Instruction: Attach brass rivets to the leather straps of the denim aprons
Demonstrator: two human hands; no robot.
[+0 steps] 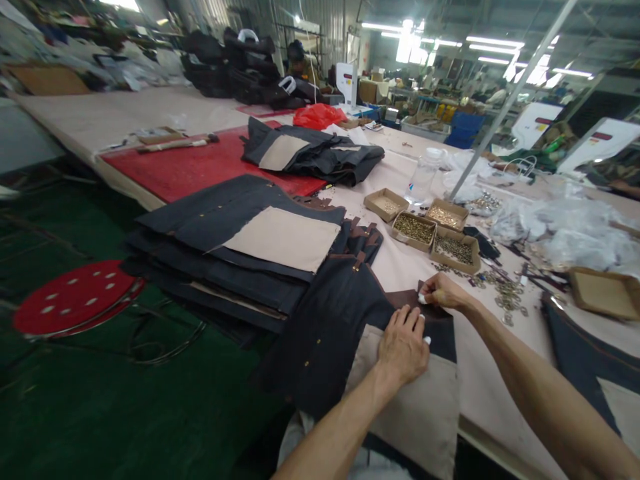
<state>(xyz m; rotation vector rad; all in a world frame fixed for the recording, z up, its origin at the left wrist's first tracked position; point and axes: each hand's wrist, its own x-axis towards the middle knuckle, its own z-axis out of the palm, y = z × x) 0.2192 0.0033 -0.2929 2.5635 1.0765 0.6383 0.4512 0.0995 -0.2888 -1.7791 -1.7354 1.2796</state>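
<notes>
A dark fabric piece (320, 333) with a beige panel (420, 413) lies at the table's near edge and hangs partly over it. My left hand (406, 343) rests on the fabric at the panel's top, fingers slightly spread, with white wraps on some fingertips. Just to its right, my right hand (440, 292) pinches at the brown strip (403, 298) along the fabric's upper edge; whatever is between those fingertips is too small to make out. Brass-coloured studs dot the dark fabric. Left of it sits a stack of similar dark pieces (225, 247).
Small boxes of metal parts (414, 230) stand beyond my hands, near a clear bottle (425, 175). Loose rings (510, 293) and plastic bags (575, 223) lie to the right. A hammer (179, 144) rests on the red sheet (200, 167). A red stool (75, 297) stands left.
</notes>
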